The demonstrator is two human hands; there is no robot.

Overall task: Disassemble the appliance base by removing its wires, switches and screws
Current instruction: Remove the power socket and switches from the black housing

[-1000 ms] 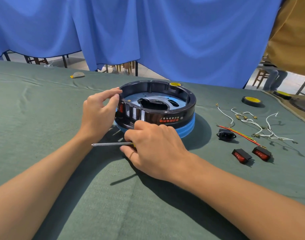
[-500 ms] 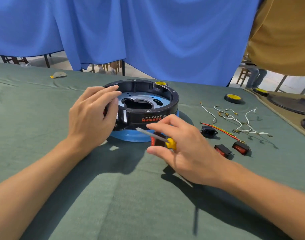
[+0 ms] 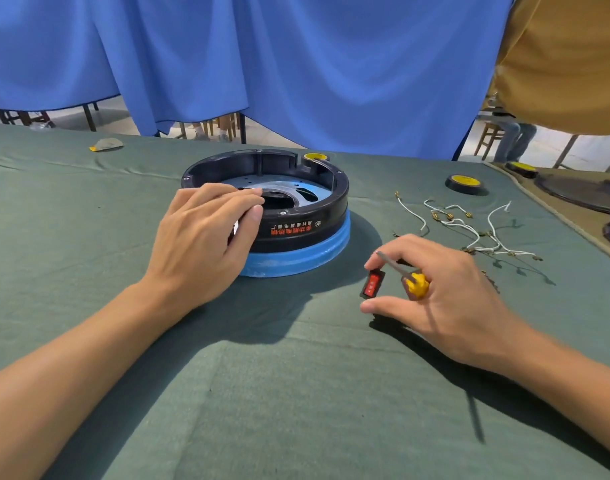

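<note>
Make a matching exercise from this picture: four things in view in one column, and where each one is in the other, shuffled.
Things
1. appliance base
2. red switch
3. white wires
4. yellow-topped disc

Places
A. spread in a tangle on the green cloth
B. pinched in the right hand
C. lying alone, beyond the wires
D. gripped at its rim by the left hand

Pairs: 1-D, 2-B, 3-A, 4-C
</note>
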